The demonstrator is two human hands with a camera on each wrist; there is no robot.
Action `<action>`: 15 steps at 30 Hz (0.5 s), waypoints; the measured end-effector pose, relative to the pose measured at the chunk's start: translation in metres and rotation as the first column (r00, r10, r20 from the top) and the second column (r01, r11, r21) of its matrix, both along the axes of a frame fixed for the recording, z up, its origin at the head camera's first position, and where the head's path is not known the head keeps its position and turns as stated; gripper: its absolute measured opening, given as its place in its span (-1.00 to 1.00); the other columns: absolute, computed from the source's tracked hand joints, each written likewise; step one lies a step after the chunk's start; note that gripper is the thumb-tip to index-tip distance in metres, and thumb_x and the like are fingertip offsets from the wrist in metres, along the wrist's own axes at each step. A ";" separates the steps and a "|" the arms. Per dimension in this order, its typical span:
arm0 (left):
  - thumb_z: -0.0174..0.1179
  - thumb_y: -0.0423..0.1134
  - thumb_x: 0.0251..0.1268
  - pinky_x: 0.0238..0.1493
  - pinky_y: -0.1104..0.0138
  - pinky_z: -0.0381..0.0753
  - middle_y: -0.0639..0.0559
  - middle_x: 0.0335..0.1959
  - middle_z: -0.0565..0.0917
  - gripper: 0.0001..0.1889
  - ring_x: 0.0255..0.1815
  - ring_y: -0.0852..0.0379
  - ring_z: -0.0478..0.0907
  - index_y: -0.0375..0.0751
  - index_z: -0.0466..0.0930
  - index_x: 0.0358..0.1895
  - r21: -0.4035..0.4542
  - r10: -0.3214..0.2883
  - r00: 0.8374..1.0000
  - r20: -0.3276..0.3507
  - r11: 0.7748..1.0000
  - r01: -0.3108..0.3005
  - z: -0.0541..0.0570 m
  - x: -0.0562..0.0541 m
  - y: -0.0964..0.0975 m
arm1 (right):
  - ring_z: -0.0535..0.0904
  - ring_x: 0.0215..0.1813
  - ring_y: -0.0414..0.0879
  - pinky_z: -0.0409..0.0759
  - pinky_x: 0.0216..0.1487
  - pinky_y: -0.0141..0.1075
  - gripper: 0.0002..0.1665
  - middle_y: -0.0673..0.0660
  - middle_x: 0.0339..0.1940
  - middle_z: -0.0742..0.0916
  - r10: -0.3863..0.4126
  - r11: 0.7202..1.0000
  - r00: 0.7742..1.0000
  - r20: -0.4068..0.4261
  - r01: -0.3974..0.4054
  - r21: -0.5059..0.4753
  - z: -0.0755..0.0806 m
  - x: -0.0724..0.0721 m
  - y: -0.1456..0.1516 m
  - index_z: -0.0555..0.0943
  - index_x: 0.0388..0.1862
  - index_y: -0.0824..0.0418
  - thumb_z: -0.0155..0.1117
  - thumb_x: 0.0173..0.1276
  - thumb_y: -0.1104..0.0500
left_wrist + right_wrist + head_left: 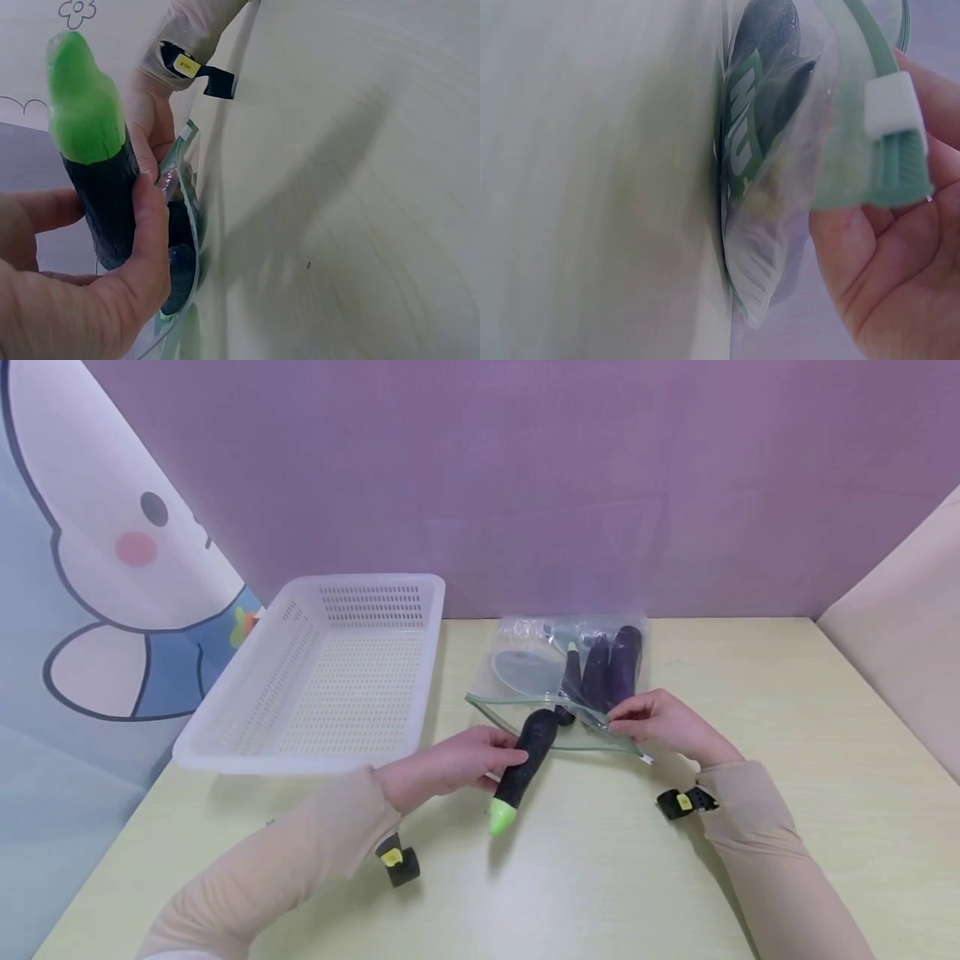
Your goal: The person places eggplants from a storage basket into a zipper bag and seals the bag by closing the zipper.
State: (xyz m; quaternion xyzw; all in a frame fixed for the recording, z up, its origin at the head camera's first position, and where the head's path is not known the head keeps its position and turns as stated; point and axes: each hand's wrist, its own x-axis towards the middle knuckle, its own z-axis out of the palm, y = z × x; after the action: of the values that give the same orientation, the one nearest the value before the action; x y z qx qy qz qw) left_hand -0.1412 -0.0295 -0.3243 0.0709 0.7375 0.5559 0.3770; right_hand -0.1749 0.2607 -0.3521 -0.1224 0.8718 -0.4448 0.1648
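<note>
My left hand (465, 758) grips a dark eggplant (527, 767) with a bright green stem end, thumb on one side and fingers on the other. Its green end points toward me, while the dark end overlaps the mouth of a clear zip bag (517, 643). At the bag's right corner, my right hand (663, 727) pinches the edge of the opening. In the right wrist view, a white slider (894, 105) sits on the green zip strip beside that hand. Several more dark eggplants (622, 668) lie inside the bag, one thinner with a pale green tip.
A white perforated basket (435, 668) stands left of the bag, near my left forearm. Behind the pale wooden table (765, 710) rises a purple backdrop (525, 485). Each wrist carries a black strap; the left strap (401, 864) hangs above the table.
</note>
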 end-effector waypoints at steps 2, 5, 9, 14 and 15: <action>-0.03 -0.31 0.43 -0.02 0.17 0.64 -0.35 0.04 0.58 -0.64 -0.13 0.06 0.61 -0.54 0.39 0.14 0.009 0.032 0.999 0.008 0.999 -0.032 -0.002 -0.001 0.001 | 0.47 -0.56 -0.20 0.52 -0.46 -0.35 -0.73 0.14 -0.43 0.70 -0.001 1.000 1.000 0.000 0.001 -0.001 0.000 0.000 0.000 0.64 -0.09 0.41 0.24 0.29 0.26; -0.03 -0.31 0.43 0.00 0.17 0.63 -0.34 0.02 0.58 -0.63 -0.20 0.11 0.59 -0.55 0.39 0.15 0.036 0.086 0.996 0.019 0.996 -0.087 -0.005 -0.002 0.004 | 0.47 -0.56 -0.20 0.52 -0.46 -0.35 -0.73 0.15 -0.42 0.70 -0.002 1.000 1.000 0.001 0.002 0.000 0.000 0.000 0.000 0.64 -0.09 0.41 0.24 0.29 0.26; -0.03 -0.32 0.44 0.06 0.15 0.60 -0.33 0.01 0.58 -0.63 -0.24 0.13 0.55 -0.56 0.38 0.16 0.062 0.148 0.988 0.035 0.987 -0.150 -0.008 -0.004 0.009 | 0.48 -0.55 -0.22 0.52 -0.46 -0.36 -0.73 0.14 -0.40 0.71 -0.004 1.000 1.000 -0.002 0.004 0.010 0.000 0.000 0.000 0.65 -0.09 0.41 0.24 0.29 0.26; -0.03 -0.30 0.45 0.13 0.12 0.55 -0.37 0.10 0.53 -0.59 -0.04 -0.05 0.58 -0.56 0.32 0.21 0.098 0.196 0.979 0.054 0.975 -0.200 -0.011 -0.005 0.015 | 0.48 -0.55 -0.24 0.52 -0.46 -0.37 -0.73 0.13 -0.38 0.73 -0.004 1.000 1.000 -0.019 0.004 0.024 0.000 0.001 0.000 0.65 -0.10 0.39 0.25 0.29 0.25; -0.04 -0.29 0.45 0.13 0.12 0.55 -0.38 0.11 0.52 -0.58 0.00 -0.07 0.57 -0.55 0.31 0.22 0.109 0.205 0.977 0.057 0.972 -0.210 -0.012 -0.006 0.017 | 0.48 -0.55 -0.24 0.52 -0.46 -0.36 -0.73 0.13 -0.38 0.73 -0.004 1.000 1.000 -0.019 0.005 0.022 0.000 0.001 0.000 0.65 -0.10 0.39 0.25 0.29 0.25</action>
State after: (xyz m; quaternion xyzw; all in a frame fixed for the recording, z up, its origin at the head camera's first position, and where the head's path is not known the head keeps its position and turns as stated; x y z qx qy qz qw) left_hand -0.1468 -0.0127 -0.3359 0.0023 0.6992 0.6349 0.3287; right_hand -0.1740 0.2602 -0.3517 -0.1228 0.8785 -0.4342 0.1569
